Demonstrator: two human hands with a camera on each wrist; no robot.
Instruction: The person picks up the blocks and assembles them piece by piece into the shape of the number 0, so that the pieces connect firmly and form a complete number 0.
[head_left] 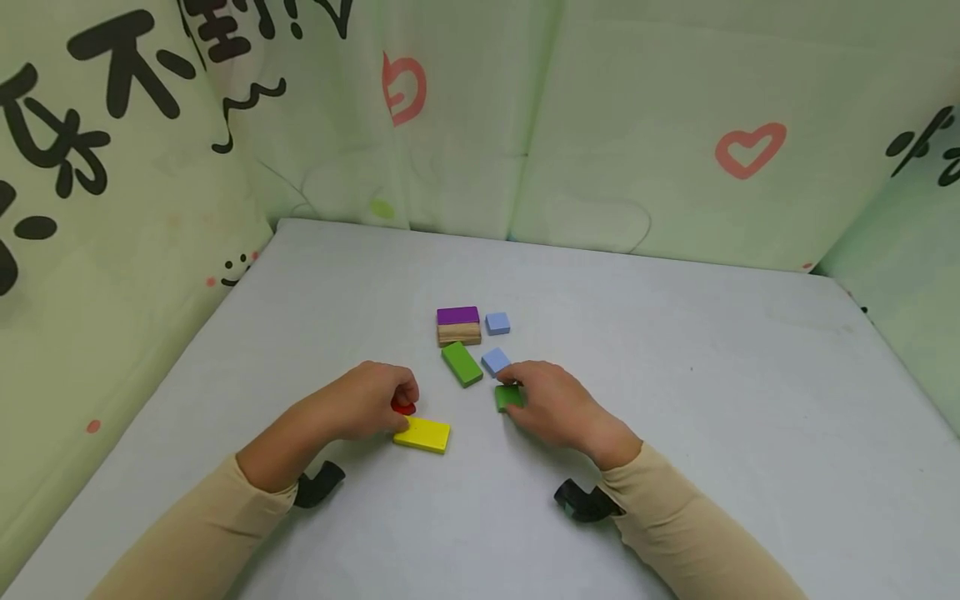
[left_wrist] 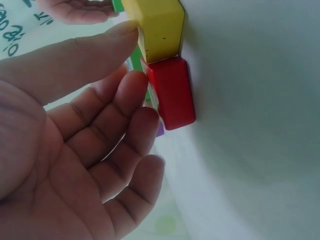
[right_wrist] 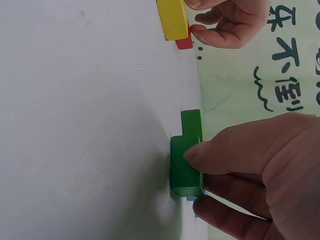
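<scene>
Below my left hand (head_left: 367, 404), a yellow block (head_left: 423, 435) and a red block (head_left: 403, 408) lie against each other on the table. The left thumb tip is right at the yellow block's edge, and the loosely bent fingers are beside the red block (left_wrist: 172, 92). My right hand (head_left: 555, 404) pinches a green block (head_left: 507, 397), its thumb on the near face in the right wrist view and the other fingers mostly hidden behind the block. Just beyond that hand lies a light blue block (head_left: 495, 361); to its left is a second green block (head_left: 461, 364), set at an angle.
Farther back, a purple block (head_left: 457, 316) adjoins a wood-coloured block (head_left: 459, 334), with another light blue block (head_left: 497, 323) to their right. The white table (head_left: 712, 417) is bordered behind and at the sides by pale green printed curtains (head_left: 600, 125).
</scene>
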